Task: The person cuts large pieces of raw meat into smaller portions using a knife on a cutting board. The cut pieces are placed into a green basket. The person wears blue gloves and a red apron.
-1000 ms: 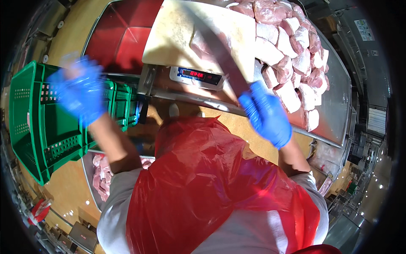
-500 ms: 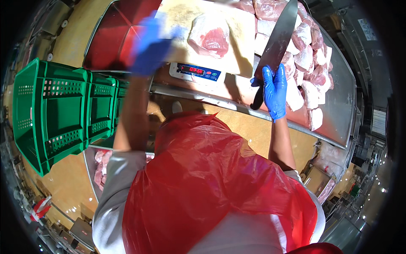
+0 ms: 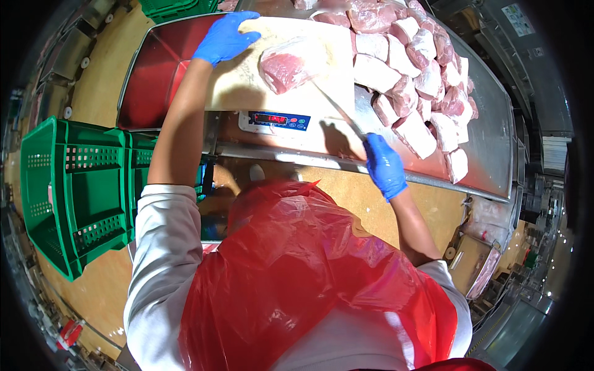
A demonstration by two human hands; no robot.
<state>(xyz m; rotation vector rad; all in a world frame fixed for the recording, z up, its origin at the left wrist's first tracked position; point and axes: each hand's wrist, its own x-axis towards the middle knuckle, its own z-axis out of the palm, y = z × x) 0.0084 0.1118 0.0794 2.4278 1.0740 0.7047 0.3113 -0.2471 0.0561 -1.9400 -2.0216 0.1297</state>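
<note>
A chunk of raw meat [image 3: 288,67] with a pale fat side lies on the cream cutting board [image 3: 238,93]. Blue-gloved, my left hand [image 3: 226,39] hovers over the board's left edge, fingers apart and holding nothing. To the right, my right hand [image 3: 386,168], also in a blue glove, is closed round the handle of a knife [image 3: 337,108]. Its blade appears nearly edge-on and points up-left, with the tip close to the meat's lower right side. Just below the board sits a white digital scale [image 3: 253,125] with a lit red display.
Many cut meat pieces [image 3: 405,96] are heaped on the steel table [image 3: 489,133] at right. A tray with red inside [image 3: 162,68] stands left of the board. Green perforated crates [image 3: 93,185] are stacked at the left, and another green crate [image 3: 176,7] shows at the far edge.
The knife has swung from upright, blade broadside, to pointing left toward the meat. My left hand, blurred before, is now higher and sharp. The meat sits slightly further left in view.
</note>
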